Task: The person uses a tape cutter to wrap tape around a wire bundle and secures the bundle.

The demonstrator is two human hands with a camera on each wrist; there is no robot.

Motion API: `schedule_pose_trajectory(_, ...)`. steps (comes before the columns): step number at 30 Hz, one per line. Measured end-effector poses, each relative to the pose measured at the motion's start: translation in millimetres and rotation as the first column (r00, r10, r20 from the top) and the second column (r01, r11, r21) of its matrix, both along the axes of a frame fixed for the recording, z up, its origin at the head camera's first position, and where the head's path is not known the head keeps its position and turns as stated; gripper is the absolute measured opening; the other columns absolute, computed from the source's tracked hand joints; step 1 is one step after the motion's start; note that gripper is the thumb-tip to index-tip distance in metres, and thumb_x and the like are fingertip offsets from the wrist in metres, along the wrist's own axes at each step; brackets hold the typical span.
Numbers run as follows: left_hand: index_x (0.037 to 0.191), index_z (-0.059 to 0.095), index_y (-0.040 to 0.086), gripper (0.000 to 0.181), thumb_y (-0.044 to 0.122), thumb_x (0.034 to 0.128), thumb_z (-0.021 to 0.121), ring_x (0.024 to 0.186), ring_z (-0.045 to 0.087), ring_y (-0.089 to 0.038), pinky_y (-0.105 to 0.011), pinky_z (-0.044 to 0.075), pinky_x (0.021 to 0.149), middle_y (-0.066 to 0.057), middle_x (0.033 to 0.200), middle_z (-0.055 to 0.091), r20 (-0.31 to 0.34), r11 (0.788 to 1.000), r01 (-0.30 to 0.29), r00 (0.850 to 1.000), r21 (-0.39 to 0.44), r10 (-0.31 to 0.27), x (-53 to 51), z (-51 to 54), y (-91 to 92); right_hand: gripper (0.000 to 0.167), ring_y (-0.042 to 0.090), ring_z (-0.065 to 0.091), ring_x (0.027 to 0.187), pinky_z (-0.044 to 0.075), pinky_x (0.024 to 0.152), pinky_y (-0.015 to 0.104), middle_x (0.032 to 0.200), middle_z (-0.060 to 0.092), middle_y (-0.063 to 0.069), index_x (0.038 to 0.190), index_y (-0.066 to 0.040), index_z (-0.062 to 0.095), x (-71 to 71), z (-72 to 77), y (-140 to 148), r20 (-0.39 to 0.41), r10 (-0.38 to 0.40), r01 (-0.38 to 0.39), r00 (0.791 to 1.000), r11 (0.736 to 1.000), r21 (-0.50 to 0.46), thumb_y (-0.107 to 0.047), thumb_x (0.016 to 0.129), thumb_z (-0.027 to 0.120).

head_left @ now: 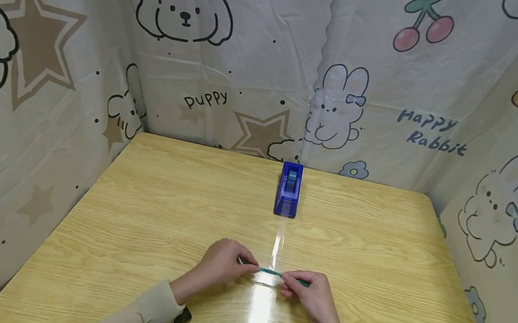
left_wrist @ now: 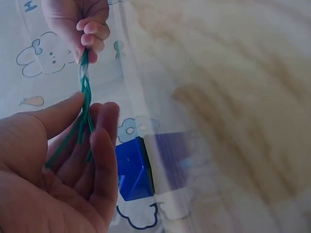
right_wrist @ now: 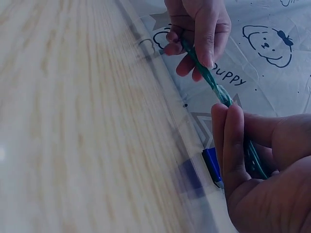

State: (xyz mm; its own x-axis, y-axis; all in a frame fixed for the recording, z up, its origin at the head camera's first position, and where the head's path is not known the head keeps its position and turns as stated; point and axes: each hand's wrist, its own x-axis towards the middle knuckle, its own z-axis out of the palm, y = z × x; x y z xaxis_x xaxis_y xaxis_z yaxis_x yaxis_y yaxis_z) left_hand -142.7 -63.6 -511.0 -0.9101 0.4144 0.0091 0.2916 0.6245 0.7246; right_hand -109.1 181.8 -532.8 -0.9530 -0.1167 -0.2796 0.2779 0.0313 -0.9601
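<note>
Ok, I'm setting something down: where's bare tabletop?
The yellow wood-grain tabletop is bare left and right of the blue plastic tape dispenser, out to the pale printed cloth. Crowded: near middle, where the left hand and right hand hold thin green strands.

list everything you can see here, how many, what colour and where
strands: several, exact count unclear, green, bundled between both grips
wrap: 1, whitish, around the bundle
tape dispenser: 1, blue, far edge of tabletop
pale streak: 1, whitish, between dispenser and bundle; tape or glare, unclear
tabletop: 1, light wood-grain, below
printed curtain: off-white, behind and both sides; panel count unclear
black object: 1, black, beside left cuff
sleeves: 2, beige, forearms
left grip: 1, bare, pinching strands
right grip: 1, bare, pinching strands
</note>
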Motion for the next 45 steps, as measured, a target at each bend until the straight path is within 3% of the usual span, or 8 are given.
schedule_pose_trajectory(3,0.095,0.084,0.018,0.014,0.029,0.0961,0.076,0.063,0.059,0.000,-0.021,0.048,0.059,0.007,0.086,0.078,0.079,0.996,0.047,0.995,0.072,-0.053,-4.3,-2.5,-2.1,0.023,0.014,0.074,0.070,0.062,0.070,0.027,0.083,0.076,0.014,0.108,0.019,0.071,-0.4,-0.5,-0.1,-0.007,-0.023,0.022,1.000,1.000,-0.006,0.001,0.093,0.074)
schedule_pose_trajectory(7,0.097,0.081,0.013,0.023,0.028,0.1037,0.065,0.056,0.054,-0.003,-0.021,0.046,0.054,-0.004,0.082,0.075,0.199,0.983,0.104,0.971,0.152,-0.133,-8.4,-7.9,-2.7,0.024,0.014,0.074,0.072,0.062,0.072,0.027,0.091,0.076,0.021,0.109,0.019,0.070,-0.8,-0.8,0.5,-0.017,-0.034,0.034,0.999,0.999,-0.017,0.002,0.093,0.074)
schedule_pose_trajectory(11,0.096,0.077,0.008,0.029,0.028,0.1070,0.059,0.053,0.052,-0.008,-0.021,0.043,0.051,-0.015,0.079,0.070,0.260,0.969,0.109,0.951,0.222,-0.166,-9.7,-11.6,-0.7,0.025,0.014,0.075,0.074,0.062,0.074,0.026,0.101,0.075,0.027,0.111,0.019,0.070,-1.2,-0.2,1.3,-0.027,-0.035,0.034,0.999,0.999,-0.029,0.003,0.092,0.074)
schedule_pose_trajectory(18,0.096,0.075,0.007,0.020,0.021,0.1050,0.063,0.057,0.054,-0.013,-0.021,0.045,0.054,-0.020,0.076,0.066,0.251,0.961,0.085,0.956,0.264,-0.154,-10.6,-17.2,2.9,0.025,0.013,0.076,0.074,0.062,0.075,0.026,0.104,0.075,0.026,0.112,0.018,0.070,-2.5,0.6,1.1,-0.021,-0.042,0.041,0.999,0.999,-0.025,0.004,0.092,0.074)
schedule_pose_trajectory(26,0.095,0.075,0.004,0.018,0.018,0.1029,0.066,0.057,0.052,-0.014,-0.019,0.042,0.052,-0.022,0.079,0.066,0.262,0.952,0.039,0.957,0.302,-0.122,-8.2,-14.5,4.9,0.029,0.015,0.075,0.080,0.062,0.079,0.029,0.093,0.075,0.014,0.116,0.017,0.068,-5.7,-1.5,4.0,0.020,0.000,0.000,1.000,0.999,-0.043,-0.006,0.099,0.069)
schedule_pose_trajectory(36,0.096,0.076,0.005,0.018,0.019,0.1022,0.067,0.056,0.051,-0.012,-0.020,0.043,0.052,-0.020,0.078,0.066,0.240,0.960,0.025,0.966,0.277,-0.095,-7.8,-13.3,4.0,0.037,0.011,0.068,0.063,0.060,0.064,0.024,0.077,0.066,0.004,0.109,0.015,0.070,-9.0,-4.1,5.7,0.057,0.046,-0.047,0.997,0.999,0.024,-0.021,0.104,0.066)
schedule_pose_trajectory(45,0.097,0.076,0.006,0.017,0.020,0.1011,0.069,0.056,0.052,-0.008,-0.020,0.043,0.052,-0.017,0.080,0.069,0.220,0.964,0.029,0.971,0.266,-0.090,-9.1,-12.9,2.3,0.032,0.010,0.064,0.061,0.055,0.060,0.021,0.073,0.062,0.002,0.103,0.014,0.071,-10.0,-3.2,1.6,0.061,0.023,-0.027,0.998,0.998,0.060,-0.018,0.101,0.068)
